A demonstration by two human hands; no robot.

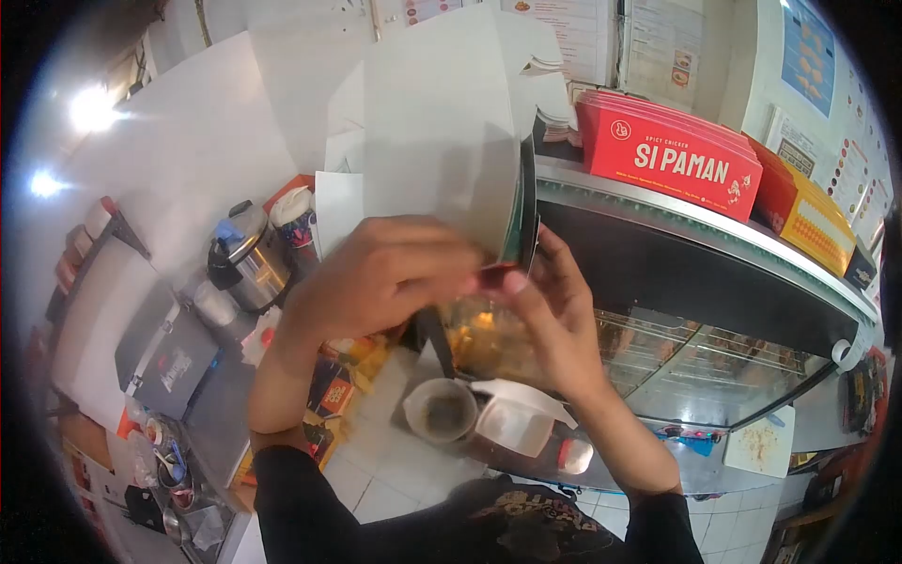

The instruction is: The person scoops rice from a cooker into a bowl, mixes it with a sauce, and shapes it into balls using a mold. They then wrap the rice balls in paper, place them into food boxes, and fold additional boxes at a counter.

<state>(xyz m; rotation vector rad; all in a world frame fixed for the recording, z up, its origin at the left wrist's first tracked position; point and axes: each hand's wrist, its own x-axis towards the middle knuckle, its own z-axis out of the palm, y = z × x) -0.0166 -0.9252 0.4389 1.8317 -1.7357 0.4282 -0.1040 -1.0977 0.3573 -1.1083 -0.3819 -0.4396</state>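
A large white-faced cardboard box blank stands upright in front of me, with a dark green edge on its right side and a small red part at its lower corner. My right hand grips that corner between thumb and fingers. Across the lower front of the board lies my left hand, smeared by motion, its fingers curled in and meeting the same corner. Below the hands are a round translucent bowl with dark contents and a white rectangular tub.
Red boxes and yellow boxes line the top of a glass display case on the right. A steel pot stands at left, near a grey case. A red-capped container sits beside the tub.
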